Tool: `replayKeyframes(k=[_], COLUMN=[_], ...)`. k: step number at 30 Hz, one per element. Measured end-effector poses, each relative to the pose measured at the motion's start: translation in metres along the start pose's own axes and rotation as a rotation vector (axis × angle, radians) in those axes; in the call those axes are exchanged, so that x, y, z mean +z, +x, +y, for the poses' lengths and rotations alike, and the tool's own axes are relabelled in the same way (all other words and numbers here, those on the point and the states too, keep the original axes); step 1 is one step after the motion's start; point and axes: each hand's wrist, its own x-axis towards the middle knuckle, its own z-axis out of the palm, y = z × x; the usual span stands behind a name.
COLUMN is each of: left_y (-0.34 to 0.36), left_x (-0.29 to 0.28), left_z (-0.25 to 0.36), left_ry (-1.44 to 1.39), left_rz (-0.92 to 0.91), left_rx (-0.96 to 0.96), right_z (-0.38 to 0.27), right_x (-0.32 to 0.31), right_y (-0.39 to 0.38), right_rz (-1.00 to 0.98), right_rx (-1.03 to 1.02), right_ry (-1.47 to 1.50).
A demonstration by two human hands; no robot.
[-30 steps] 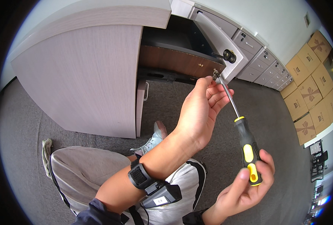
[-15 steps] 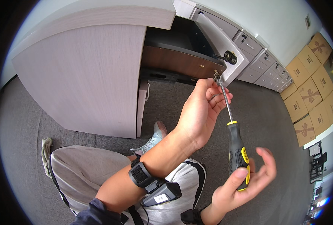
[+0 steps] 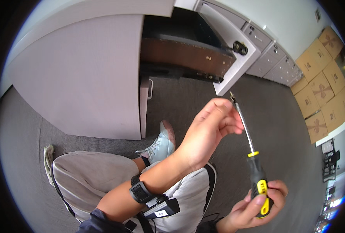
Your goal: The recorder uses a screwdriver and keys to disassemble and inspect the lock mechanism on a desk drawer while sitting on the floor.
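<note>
My right hand [image 3: 260, 204] is wrapped round the black and yellow handle of a screwdriver [image 3: 247, 132]. Its steel shaft points up and away from me. A small brass-coloured screw [image 3: 231, 94] appears to sit at its tip. The fingers of my left hand [image 3: 215, 126] are closed in a pinch beside the shaft just below the tip, though their exact hold is partly hidden. Tip and screw are apart from the pulled-out drawer [image 3: 176, 54], which has a dark brown side and a pale front panel [image 3: 234, 72]. Another brass fitting [image 3: 208, 58] shows in that side.
A pale wood-look cabinet panel [image 3: 79, 77] stands at the left, with a lower drawer handle [image 3: 151, 89] beside it. A black lock [image 3: 240, 47] sticks out behind the drawer front. Drawer units [image 3: 271, 58] and stacked cardboard boxes [image 3: 322, 87] line the far right.
The screwdriver tip and both hands have moved down and right, away from the drawer side. My right fingers have closed round the handle. My left hand has stayed near the tip.
</note>
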Motion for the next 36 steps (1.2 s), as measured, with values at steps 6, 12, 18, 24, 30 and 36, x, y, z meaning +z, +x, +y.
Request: replayKeyframes(k=[6, 12, 18, 24, 30, 36], left_y=[-0.012, 0.000, 0.011, 0.030, 0.038, 0.038], left_x=[-0.025, -0.026, -0.028, -0.051, -0.074, -0.094], left_z=[-0.030, -0.066, -0.102, -0.129, -0.140, -0.144], left_ry=[0.616, 1.286, 1.517, 1.584, 1.630, 1.653], left_rz=[-0.083, -0.263, -0.414, -0.408, -0.457, -0.437], left_rx=[-0.244, -0.377, -0.418, -0.575, -0.585, -0.711], right_z=[0.035, 0.064, 0.088, 0.112, 0.134, 0.161], right_x=[-0.051, -0.092, -0.117, -0.124, -0.126, -0.114], right_y=[-0.027, -0.054, -0.070, -0.081, -0.091, -0.112], right_rz=[0.019, 0.094, 0.209, 0.243, 0.256, 0.053], right_rx=[0.434, 0.695, 0.873, 0.980, 1.058, 1.160], right_ry=[0.173, 0.156, 0.227, 0.208, 0.171, 0.079])
